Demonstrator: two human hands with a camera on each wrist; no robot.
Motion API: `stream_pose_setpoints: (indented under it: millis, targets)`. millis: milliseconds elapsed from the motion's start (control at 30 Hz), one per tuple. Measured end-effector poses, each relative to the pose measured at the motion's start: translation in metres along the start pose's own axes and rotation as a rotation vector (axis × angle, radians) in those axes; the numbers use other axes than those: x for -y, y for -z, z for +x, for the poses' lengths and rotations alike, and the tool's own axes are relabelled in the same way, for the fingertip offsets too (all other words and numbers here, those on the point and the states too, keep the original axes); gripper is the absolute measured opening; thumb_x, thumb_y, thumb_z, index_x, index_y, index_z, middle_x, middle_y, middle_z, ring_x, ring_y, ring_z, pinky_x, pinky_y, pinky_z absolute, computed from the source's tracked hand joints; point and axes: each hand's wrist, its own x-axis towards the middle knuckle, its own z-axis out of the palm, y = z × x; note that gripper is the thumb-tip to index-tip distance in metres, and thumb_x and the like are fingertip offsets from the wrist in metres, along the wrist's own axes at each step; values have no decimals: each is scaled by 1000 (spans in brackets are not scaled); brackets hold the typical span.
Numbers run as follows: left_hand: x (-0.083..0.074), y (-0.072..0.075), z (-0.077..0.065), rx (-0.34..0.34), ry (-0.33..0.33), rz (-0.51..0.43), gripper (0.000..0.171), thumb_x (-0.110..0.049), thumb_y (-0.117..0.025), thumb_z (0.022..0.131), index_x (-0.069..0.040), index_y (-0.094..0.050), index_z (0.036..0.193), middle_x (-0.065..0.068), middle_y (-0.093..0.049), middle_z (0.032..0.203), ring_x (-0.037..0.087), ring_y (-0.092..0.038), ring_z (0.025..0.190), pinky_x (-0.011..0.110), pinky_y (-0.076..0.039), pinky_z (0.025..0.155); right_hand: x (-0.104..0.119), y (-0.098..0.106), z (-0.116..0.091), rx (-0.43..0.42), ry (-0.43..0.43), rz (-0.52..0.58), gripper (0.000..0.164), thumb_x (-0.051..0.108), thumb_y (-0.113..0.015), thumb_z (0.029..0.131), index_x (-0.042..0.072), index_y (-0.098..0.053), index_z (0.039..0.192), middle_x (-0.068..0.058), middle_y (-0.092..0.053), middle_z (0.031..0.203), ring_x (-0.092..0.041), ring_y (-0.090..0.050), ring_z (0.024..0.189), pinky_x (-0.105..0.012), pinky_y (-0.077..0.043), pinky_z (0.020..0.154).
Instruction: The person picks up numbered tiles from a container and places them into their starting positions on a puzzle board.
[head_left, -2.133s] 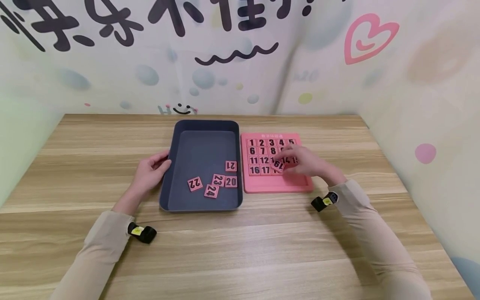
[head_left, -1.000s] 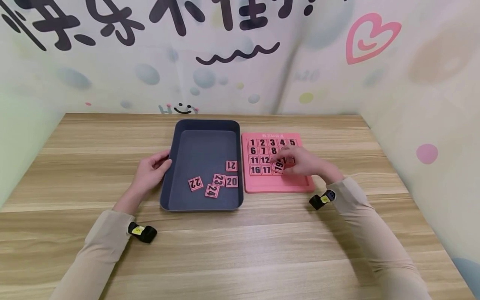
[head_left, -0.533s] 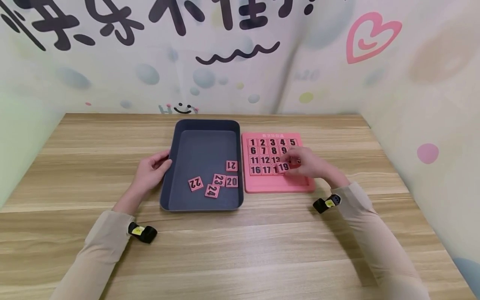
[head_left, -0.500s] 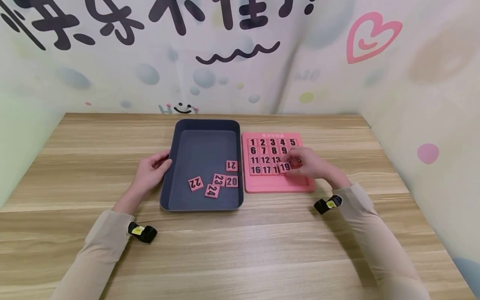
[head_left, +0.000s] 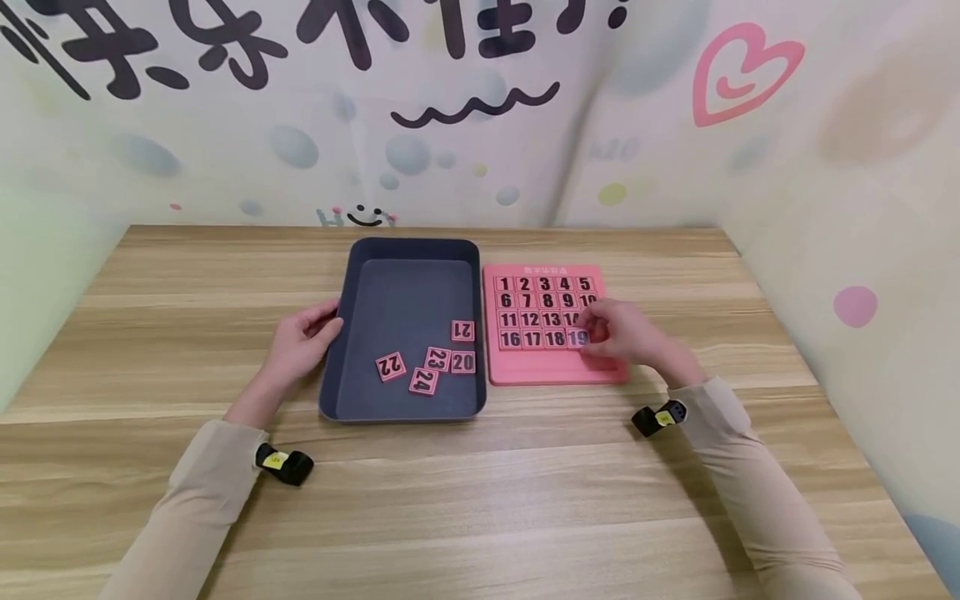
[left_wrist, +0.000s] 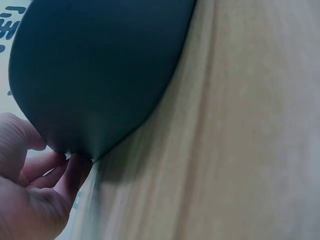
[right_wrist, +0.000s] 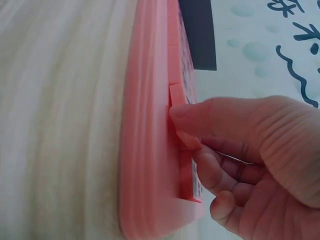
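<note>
My right hand (head_left: 624,332) pinches the pink tile marked 19 (head_left: 577,338) at its right side, at the right end of the fourth row of the pink number puzzle board (head_left: 555,371). In the right wrist view the thumb presses the near edge of a tilted tile (right_wrist: 176,95), partly raised above its neighbours. My left hand (head_left: 297,346) holds the left side of the dark blue tray (head_left: 405,287), thumb at the rim. The left wrist view shows its fingertips (left_wrist: 75,160) against the tray's outer wall (left_wrist: 100,75). My right fingers hide part of the third row.
Loose tiles lie in the tray: tile 21 (head_left: 462,331), tile 20 (head_left: 462,362), tile 23 (head_left: 437,358), tile 24 (head_left: 423,382) and tile 22 (head_left: 391,367). Tray and board stand side by side on a wooden table (head_left: 480,500), with a printed wall hanging (head_left: 450,167) behind.
Tile 19 was turned upright in my right fingers, then moved right, off tile 18, to the spot beside it. My left hand and the tray stay put.
</note>
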Motion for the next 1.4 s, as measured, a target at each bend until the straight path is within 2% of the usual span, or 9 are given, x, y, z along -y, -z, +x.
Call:
stream_pose_setpoints:
  millis: [267, 400, 567, 700, 900, 1033, 1167, 1400]
  targets:
    - [-2, 1, 0, 0, 7, -13, 43, -12, -50, 97, 10, -44, 134, 25, -47, 134, -6, -47, 95, 4, -40, 79, 2, -2, -1, -24, -2, -6, 26, -3, -79, 68, -2, -64, 90, -6, -56, 77, -18, -51, 70, -28, -45, 62]
    - [-2, 1, 0, -2, 1, -13, 43, -11, -50, 97, 10, -44, 134, 26, -47, 134, -7, -47, 93, 4, -40, 78, 4, -4, -1, -24, 29, -23, 24, -1, -78, 71, -1, -65, 91, -7, -58, 79, -19, -53, 72, -30, -47, 63]
    - [-2, 1, 0, -4, -1, 2, 42, -10, -50, 96, 10, -44, 133, 26, -48, 134, -9, -46, 93, 3, -40, 78, 11, -3, 4, -20, 52, -77, 28, 3, -80, 70, 0, -65, 94, -8, -61, 85, -22, -55, 78, -36, -48, 70]
    - [-1, 1, 0, -5, -4, -4, 43, -11, -51, 96, 9, -45, 133, 25, -48, 134, -8, -47, 95, 4, -40, 79, 34, 0, 16, -25, 76, -47, 33, 7, -79, 72, -1, -65, 101, -11, -63, 90, -23, -55, 82, -39, -48, 75]
    - [1, 0, 1, -4, -15, 2, 43, -11, -51, 96, 10, -45, 133, 27, -48, 132, -8, -49, 93, 4, -40, 79, 77, -15, 41, -54, 249, 84, 28, 6, -77, 76, -2, -65, 101, -13, -65, 95, -22, -59, 84, -41, -51, 75]
    - [2, -1, 2, 0, -19, -1, 42, -8, -50, 96, 10, -44, 133, 28, -49, 131, -11, -47, 90, 4, -41, 78, 98, -30, 53, -40, 326, 114, 26, 4, -76, 77, -2, -66, 100, -13, -66, 92, -22, -60, 82, -38, -51, 73]
    - [2, -1, 2, 1, -16, -2, 42, -9, -50, 96, 10, -44, 133, 28, -49, 131, -11, -48, 90, 4, -41, 78, 115, -44, 61, 23, 360, 62, 24, 5, -74, 79, -2, -67, 102, -11, -67, 95, -21, -60, 84, -33, -51, 75]
    - [-1, 0, 0, 2, -7, -4, 43, -12, -49, 97, 10, -44, 133, 28, -48, 132, -7, -49, 92, 4, -41, 79, 136, -57, 68, 149, 347, -165, 25, 14, -76, 79, 4, -69, 100, -5, -66, 98, -17, -57, 89, -28, -48, 80]
